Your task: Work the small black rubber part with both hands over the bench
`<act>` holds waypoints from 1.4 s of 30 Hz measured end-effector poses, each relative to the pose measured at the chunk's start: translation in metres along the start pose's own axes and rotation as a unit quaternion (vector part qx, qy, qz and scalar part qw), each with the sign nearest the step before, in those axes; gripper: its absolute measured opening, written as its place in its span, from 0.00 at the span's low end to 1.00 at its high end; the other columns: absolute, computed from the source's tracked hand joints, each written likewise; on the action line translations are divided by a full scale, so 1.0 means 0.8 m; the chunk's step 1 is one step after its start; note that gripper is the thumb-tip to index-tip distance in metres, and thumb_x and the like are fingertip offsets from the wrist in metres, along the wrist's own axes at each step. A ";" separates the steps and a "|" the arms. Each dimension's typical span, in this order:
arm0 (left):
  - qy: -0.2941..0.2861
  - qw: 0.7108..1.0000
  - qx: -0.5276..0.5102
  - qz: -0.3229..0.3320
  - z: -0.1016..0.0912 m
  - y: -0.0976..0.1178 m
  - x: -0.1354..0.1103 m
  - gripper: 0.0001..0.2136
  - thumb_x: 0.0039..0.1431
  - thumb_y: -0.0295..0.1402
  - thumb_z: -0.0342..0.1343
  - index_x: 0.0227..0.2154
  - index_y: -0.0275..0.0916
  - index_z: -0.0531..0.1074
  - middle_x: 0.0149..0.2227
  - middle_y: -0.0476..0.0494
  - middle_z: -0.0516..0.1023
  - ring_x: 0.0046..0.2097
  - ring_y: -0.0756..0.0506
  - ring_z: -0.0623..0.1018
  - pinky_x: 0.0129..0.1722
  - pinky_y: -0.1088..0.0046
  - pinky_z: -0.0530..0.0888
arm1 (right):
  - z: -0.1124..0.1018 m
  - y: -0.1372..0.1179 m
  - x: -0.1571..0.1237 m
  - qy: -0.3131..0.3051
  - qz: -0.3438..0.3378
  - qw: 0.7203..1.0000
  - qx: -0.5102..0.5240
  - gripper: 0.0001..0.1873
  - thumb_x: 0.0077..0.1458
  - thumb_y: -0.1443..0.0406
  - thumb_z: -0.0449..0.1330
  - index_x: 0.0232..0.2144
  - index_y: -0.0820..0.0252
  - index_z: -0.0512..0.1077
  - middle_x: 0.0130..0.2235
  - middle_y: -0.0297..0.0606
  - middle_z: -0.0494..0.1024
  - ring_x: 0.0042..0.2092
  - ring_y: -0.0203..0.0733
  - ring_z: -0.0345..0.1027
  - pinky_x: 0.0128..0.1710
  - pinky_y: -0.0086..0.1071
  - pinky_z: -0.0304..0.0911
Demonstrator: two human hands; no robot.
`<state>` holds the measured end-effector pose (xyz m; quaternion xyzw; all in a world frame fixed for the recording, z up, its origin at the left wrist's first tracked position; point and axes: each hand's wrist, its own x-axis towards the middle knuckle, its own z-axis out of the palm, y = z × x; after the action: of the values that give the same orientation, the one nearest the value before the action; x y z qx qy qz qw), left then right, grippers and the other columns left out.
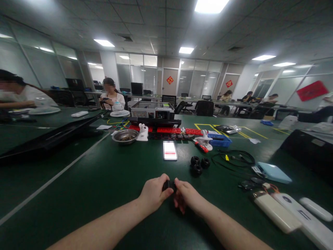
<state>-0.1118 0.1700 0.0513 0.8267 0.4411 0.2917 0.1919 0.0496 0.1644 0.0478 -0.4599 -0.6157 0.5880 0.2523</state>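
Observation:
My left hand (154, 192) and my right hand (186, 195) meet low over the dark green table (104, 180), fingers closed from both sides on a small black part (169, 185). Only a sliver of the part shows between the fingertips, so its shape is unclear. Three black round rubber wheels (199, 164) lie close together on the table just beyond my right hand. Farther back a blurred white and red card (170, 150) lies flat.
A metal bowl (125, 136), red bricks (170, 130), a blue tray (220, 140) and an open computer case (152, 110) stand at the back. Black cables (234, 159), a light blue box (274, 172) and white devices (288, 210) lie right. A monitor (49, 139) lies left. People sit at distant desks.

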 end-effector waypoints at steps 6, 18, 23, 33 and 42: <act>-0.033 0.999 0.023 -0.021 0.006 0.001 0.001 0.22 0.53 0.52 0.35 0.26 0.38 0.63 0.22 0.50 0.66 0.24 0.48 0.67 0.23 0.75 0.59 | -0.005 0.002 -0.001 0.007 -0.056 0.996 -0.069 0.19 0.51 0.51 0.46 0.27 0.61 0.60 0.19 0.30 0.64 0.16 0.30 0.55 0.15 0.24 0.52; -0.029 0.980 -0.173 -0.096 0.010 0.006 -0.002 0.19 0.56 0.47 0.36 0.29 0.37 0.63 0.24 0.50 0.66 0.27 0.49 0.67 0.25 0.76 0.63 | -0.010 -0.011 -0.019 0.141 -0.117 0.960 -0.211 0.25 0.48 0.54 0.54 0.47 0.57 0.55 0.32 0.35 0.69 0.26 0.34 0.63 0.23 0.27 0.58; -0.009 0.989 -0.132 -0.065 0.008 0.004 -0.002 0.17 0.55 0.46 0.41 0.37 0.37 0.59 0.29 0.48 0.67 0.29 0.48 0.68 0.27 0.75 0.63 | -0.013 0.006 0.000 0.065 -0.014 0.997 -0.044 0.26 0.53 0.47 0.35 0.27 0.62 0.61 0.14 0.27 0.62 0.11 0.28 0.49 0.10 0.22 0.44; -0.070 0.945 -0.290 -0.136 0.016 -0.008 0.006 0.23 0.54 0.51 0.33 0.25 0.35 0.63 0.19 0.52 0.62 0.21 0.51 0.64 0.21 0.77 0.61 | -0.010 -0.009 -0.020 0.125 -0.206 0.936 -0.255 0.15 0.44 0.69 0.58 0.38 0.59 0.64 0.32 0.35 0.68 0.33 0.36 0.62 0.31 0.29 0.59; -0.022 0.950 -0.301 -0.076 0.005 0.000 0.006 0.14 0.47 0.40 0.54 0.35 0.36 0.65 0.30 0.48 0.69 0.31 0.49 0.71 0.30 0.75 0.68 | -0.019 -0.001 -0.007 0.103 -0.109 0.987 -0.054 0.21 0.51 0.50 0.45 0.37 0.61 0.60 0.26 0.33 0.67 0.22 0.32 0.61 0.17 0.26 0.57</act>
<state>-0.1072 0.1739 0.0492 0.7006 0.3904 0.3771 0.4632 0.0645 0.1675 0.0527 -0.4615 -0.6638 0.4722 0.3514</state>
